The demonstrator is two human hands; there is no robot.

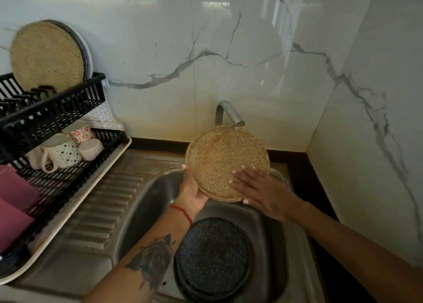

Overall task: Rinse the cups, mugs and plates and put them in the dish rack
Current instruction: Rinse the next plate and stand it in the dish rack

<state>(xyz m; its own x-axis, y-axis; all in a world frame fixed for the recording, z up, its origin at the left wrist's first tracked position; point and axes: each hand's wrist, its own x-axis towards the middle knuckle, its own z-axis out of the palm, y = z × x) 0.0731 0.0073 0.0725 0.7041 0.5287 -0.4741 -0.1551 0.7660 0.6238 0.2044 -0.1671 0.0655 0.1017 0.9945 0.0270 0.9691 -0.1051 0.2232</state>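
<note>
Left hand point(191, 189) cups the lower-left rim of the speckled tan plate point(227, 163), fingers curled behind it and the thumb tip hooked over the edge, and that's the only real grip here. The right hand point(256, 189) lies flat with fingers spread across the plate's lower-right face, rubbing rather than holding. The plate is tilted up towards the camera, over the sink point(146, 202), its top edge right under the faucet point(229, 113), where a thin stream meets the rim.

Below, a dark speckled plate point(212, 257) waits in the basin. Off to the left, the black dish rack point(52, 110) already has a matching tan plate point(45, 55) standing upright on the top tier, with mugs point(66, 151) lying on the lower one (how many, hard to say).

The risk as I see it: a wet plate, gripped on one side only. Push too hard with that flat palm and it could twist out of the left hand and drop onto the dark plate beneath, chipping either one.
</note>
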